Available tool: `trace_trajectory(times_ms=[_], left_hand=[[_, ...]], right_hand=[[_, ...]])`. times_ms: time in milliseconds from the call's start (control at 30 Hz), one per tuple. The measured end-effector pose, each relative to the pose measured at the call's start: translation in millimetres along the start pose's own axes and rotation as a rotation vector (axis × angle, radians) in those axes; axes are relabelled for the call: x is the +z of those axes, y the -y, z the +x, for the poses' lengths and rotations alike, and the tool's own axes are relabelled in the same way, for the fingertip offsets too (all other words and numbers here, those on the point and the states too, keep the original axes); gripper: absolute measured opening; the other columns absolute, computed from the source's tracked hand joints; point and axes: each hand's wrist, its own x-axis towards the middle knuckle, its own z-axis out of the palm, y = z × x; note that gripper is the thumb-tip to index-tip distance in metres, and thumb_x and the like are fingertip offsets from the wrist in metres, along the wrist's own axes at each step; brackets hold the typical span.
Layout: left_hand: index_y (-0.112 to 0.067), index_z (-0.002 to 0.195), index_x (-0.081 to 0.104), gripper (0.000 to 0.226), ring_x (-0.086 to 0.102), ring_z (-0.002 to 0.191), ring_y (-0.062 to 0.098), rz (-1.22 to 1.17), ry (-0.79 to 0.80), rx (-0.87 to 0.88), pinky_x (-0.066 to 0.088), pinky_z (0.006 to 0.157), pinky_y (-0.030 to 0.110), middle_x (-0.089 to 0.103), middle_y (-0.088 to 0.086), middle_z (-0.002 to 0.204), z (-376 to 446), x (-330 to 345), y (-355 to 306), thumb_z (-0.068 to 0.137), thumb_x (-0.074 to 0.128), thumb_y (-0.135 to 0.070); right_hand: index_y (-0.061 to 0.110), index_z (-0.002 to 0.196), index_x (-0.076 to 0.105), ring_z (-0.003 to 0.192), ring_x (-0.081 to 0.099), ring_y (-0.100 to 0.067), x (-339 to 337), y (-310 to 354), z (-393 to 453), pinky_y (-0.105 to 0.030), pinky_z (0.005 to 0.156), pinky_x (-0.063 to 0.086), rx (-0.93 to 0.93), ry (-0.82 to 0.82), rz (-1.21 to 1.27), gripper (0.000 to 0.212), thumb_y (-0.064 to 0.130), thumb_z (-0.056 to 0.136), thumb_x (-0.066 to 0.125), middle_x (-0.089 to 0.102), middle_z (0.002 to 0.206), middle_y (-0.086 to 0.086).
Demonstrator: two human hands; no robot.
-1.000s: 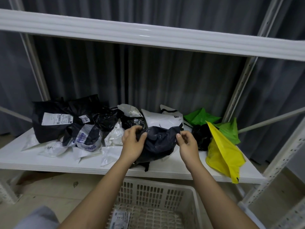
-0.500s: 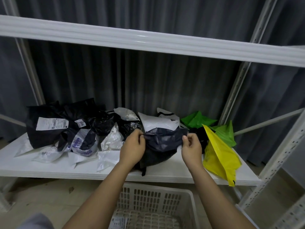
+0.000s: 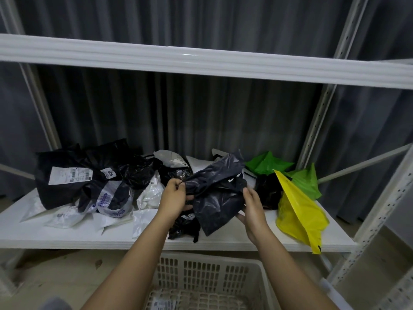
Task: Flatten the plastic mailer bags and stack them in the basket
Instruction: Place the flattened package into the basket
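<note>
A crumpled dark grey mailer bag (image 3: 215,193) is held up above the white shelf (image 3: 67,236). My left hand (image 3: 175,196) pinches its left edge. My right hand (image 3: 252,204) grips its right side from below. A white plastic basket (image 3: 214,271) stands on the floor under my arms, with a labelled bag lying in its bottom. More mailers lie on the shelf: a big black bag with a white label (image 3: 73,175), white bags (image 3: 149,195), green bags (image 3: 268,163) and a yellow bag (image 3: 299,213) at the right.
An upper shelf beam (image 3: 201,61) crosses overhead. A perforated upright (image 3: 321,115) stands behind the green bags, another post (image 3: 384,215) at the right. A grey curtain hangs behind. A small black bag (image 3: 183,227) lies at the shelf's front edge.
Both hands have lifted the dark grey bag off the shelf and spread it; its upper corner now sticks up to the right. The small black bag beneath it has come into view.
</note>
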Motion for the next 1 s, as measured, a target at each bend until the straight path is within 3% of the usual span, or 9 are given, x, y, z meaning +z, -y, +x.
trace_trajectory(times_ms=[133,233,367,467,567,633,800,867,1000], left_hand=[[-0.015,0.087,0.041,0.020,0.065,0.067,0.020,-0.069,-0.017,-0.067,0.051,0.055,0.029,0.065,0.012,0.089,3.1,1.1,-0.5,0.103,0.031,-0.017],[-0.016,0.086,0.041,0.020,0.065,0.069,0.021,-0.056,-0.015,-0.081,0.051,0.057,0.031,0.065,0.012,0.088,3.3,1.4,-1.4,0.103,0.031,-0.018],[-0.013,0.090,0.041,0.016,0.064,0.068,0.020,-0.022,-0.061,-0.075,0.048,0.057,0.029,0.064,0.010,0.083,2.6,-5.2,-0.4,0.102,0.030,-0.014],[-0.011,0.095,0.041,0.010,0.063,0.068,0.021,-0.026,-0.136,-0.104,0.047,0.060,0.032,0.065,0.014,0.088,6.5,-18.4,7.3,0.099,0.033,-0.011],[-0.010,0.097,0.047,0.006,0.057,0.070,0.020,0.060,-0.093,-0.175,0.044,0.062,0.030,0.061,0.015,0.095,11.2,-26.2,17.8,0.096,0.041,-0.011],[-0.004,0.112,0.050,0.020,0.051,0.072,0.017,0.229,-0.036,-0.150,0.039,0.059,0.027,0.058,0.011,0.090,11.5,-25.7,21.6,0.093,0.044,-0.009],[-0.022,0.139,0.036,0.059,0.050,0.116,0.014,0.211,0.145,0.161,0.042,0.101,0.033,0.050,-0.005,0.125,8.7,-7.6,4.9,0.087,0.058,-0.006],[-0.023,0.136,0.042,0.053,0.052,0.115,0.012,0.220,0.179,0.249,0.042,0.102,0.032,0.053,-0.005,0.125,9.5,2.7,-5.7,0.088,0.065,-0.019],[-0.020,0.098,0.064,0.011,0.061,0.091,0.008,0.135,0.027,0.342,0.047,0.086,0.027,0.066,-0.005,0.097,13.0,14.6,-12.0,0.091,0.061,-0.028]], right_hand=[[0.015,0.115,0.059,0.106,0.061,-0.020,7.9,3.9,1.0,-0.037,0.086,0.053,0.047,-0.035,0.057,0.034,0.041,0.097,0.048,0.066,0.113,-0.003],[0.014,0.107,0.064,0.105,0.063,-0.021,5.9,7.2,7.4,-0.037,0.090,0.052,0.070,-0.058,0.206,0.022,0.030,0.096,0.055,0.068,0.111,-0.006],[0.013,0.097,0.063,0.094,0.062,-0.018,-4.7,16.5,13.4,-0.030,0.077,0.052,0.031,-0.102,0.232,0.008,0.016,0.096,0.055,0.066,0.104,-0.008],[0.009,0.102,0.060,0.090,0.062,-0.016,-17.7,24.2,15.0,-0.034,0.085,0.052,-0.032,-0.168,0.182,0.009,0.013,0.096,0.054,0.065,0.105,-0.009],[0.008,0.106,0.058,0.089,0.060,-0.019,-26.2,29.2,15.2,-0.042,0.093,0.049,-0.111,-0.168,0.111,0.011,0.012,0.097,0.053,0.064,0.099,-0.008],[0.006,0.109,0.057,0.090,0.060,-0.021,-27.4,32.4,14.4,-0.044,0.091,0.048,-0.155,-0.133,0.064,0.015,0.013,0.097,0.052,0.064,0.100,-0.010],[0.013,0.104,0.059,0.084,0.062,-0.019,-22.0,42.1,12.0,-0.035,0.076,0.050,-0.197,-0.016,-0.098,0.010,0.014,0.096,0.054,0.066,0.092,-0.005],[0.016,0.100,0.059,0.080,0.061,-0.017,-20.8,45.8,10.5,-0.031,0.070,0.050,-0.200,0.011,-0.137,0.006,0.015,0.096,0.054,0.065,0.087,-0.003],[0.017,0.095,0.059,0.074,0.059,-0.016,-27.5,51.0,10.5,-0.028,0.062,0.046,-0.189,0.025,-0.163,0.005,0.015,0.096,0.054,0.064,0.084,-0.003]])
